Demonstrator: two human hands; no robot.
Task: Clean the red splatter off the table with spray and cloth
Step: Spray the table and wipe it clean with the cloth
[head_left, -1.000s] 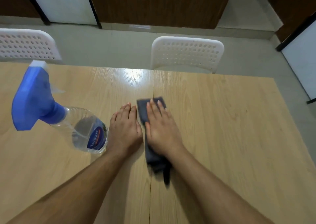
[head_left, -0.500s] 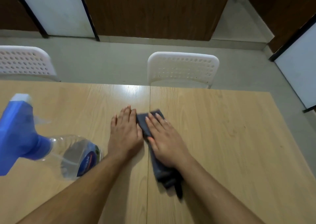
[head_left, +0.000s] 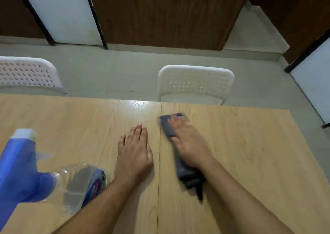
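While the right hand [head_left: 189, 144] is pressing flat, straight fingers onto the dark cloth [head_left: 180, 155] just right of the table [head_left: 250, 162] seam, the left hand [head_left: 134, 155] is resting open and spread at its nine o'clock. No red splatter is showing. The spray bottle [head_left: 59, 183] is standing at the left forearm's nine o'clock, almost touching; I am guessing a careless elbow could be tipping it over.

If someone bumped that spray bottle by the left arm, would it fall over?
Possibly. The spray bottle looks tall, with a bulky blue trigger head over a clear body that seems only partly filled, so it is probably light and top-heavy, likelier to tip than slide.
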